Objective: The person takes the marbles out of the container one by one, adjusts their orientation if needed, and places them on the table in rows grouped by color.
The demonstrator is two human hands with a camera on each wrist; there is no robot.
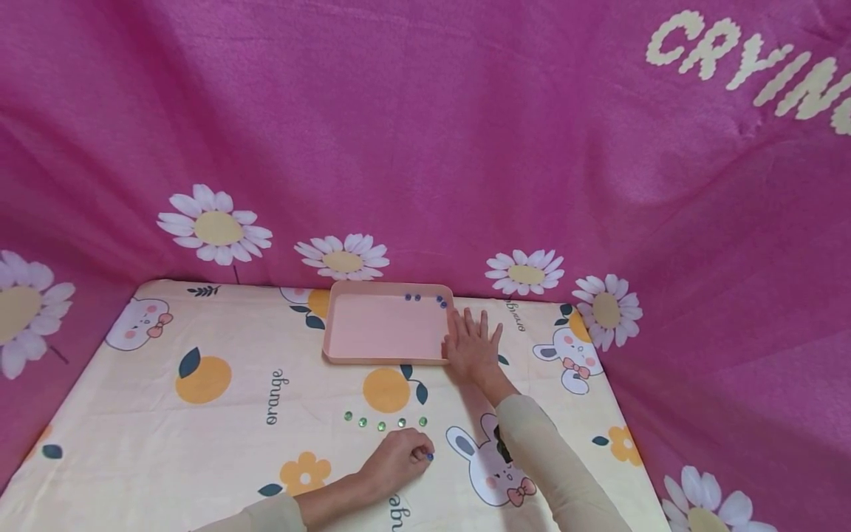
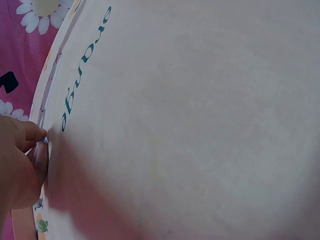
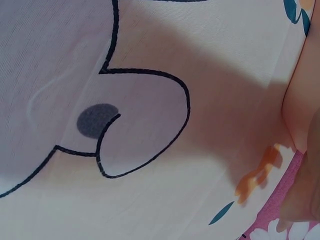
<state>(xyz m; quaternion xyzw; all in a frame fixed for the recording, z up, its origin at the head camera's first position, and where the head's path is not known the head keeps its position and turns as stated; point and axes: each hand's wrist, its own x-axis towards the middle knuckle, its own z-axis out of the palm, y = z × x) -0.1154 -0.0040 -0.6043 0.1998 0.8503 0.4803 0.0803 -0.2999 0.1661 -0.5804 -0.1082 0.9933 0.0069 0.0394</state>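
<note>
In the head view my left hand (image 1: 424,454) rests on the printed cloth near the front, its curled fingers pinching a small blue bead (image 1: 429,458). Just beyond it lies a row of several green beads (image 1: 382,425). The left wrist view shows the same hand (image 2: 22,165) at the left edge, fingertips pressed to the cloth. A pink tray (image 1: 385,360) sits at the back of the table with several blue beads (image 1: 441,301) along its far side. My right hand (image 1: 470,336) lies flat with straight fingers against the tray's right edge; the right wrist view shows only a sliver of it (image 3: 305,150).
The table is covered by a cream cloth (image 1: 219,414) printed with oranges and rabbits. A pink curtain (image 1: 425,148) with daisies closes off the back and both sides. The cloth's left half holds no objects.
</note>
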